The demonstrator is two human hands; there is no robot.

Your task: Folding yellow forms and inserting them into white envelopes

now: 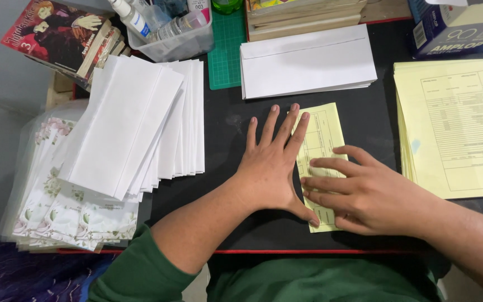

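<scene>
A folded yellow printed form (pixel 324 134) lies on the black desk (pixel 225 123) in front of me. My left hand (pixel 272 162) rests flat with fingers spread, its fingertips and thumb on the form's left edge. My right hand (pixel 359 193) lies palm down across the lower half of the form, fingers pointing left and pressing the paper. Neither hand grips anything.
A fanned pile of white envelopes (pixel 141 123) lies at the left over floral clear sleeves (pixel 57 207). Another envelope stack (pixel 306 61) sits behind the form. A stack of yellow forms (pixel 457 128) is at the right. A clear bin with bottles (pixel 169 31), comic book (pixel 62 33) and blue box (pixel 459 28) stand at the back.
</scene>
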